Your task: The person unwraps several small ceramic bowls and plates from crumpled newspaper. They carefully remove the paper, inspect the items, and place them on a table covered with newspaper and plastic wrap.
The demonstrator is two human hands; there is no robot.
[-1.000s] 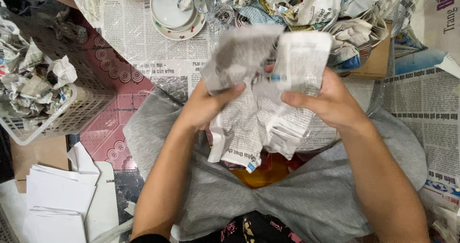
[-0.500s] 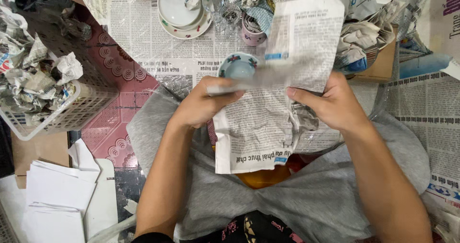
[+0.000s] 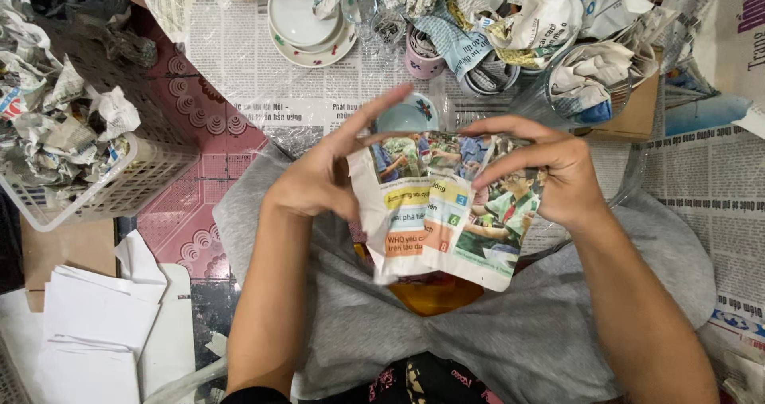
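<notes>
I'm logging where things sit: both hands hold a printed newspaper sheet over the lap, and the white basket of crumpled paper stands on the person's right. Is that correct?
Not quite. In the head view the white basket of crumpled paper stands on the person's left, not the right. The rest holds: the left hand and the right hand both hold the printed newspaper sheet over the lap.

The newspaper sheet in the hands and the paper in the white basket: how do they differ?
The newspaper sheet is spread fairly flat with colour pictures showing; the paper in the white basket is crumpled into greyish wads. The sheet is held up between the left hand and right hand; the wads lie loose in the white basket. Both are printed newsprint.
</notes>
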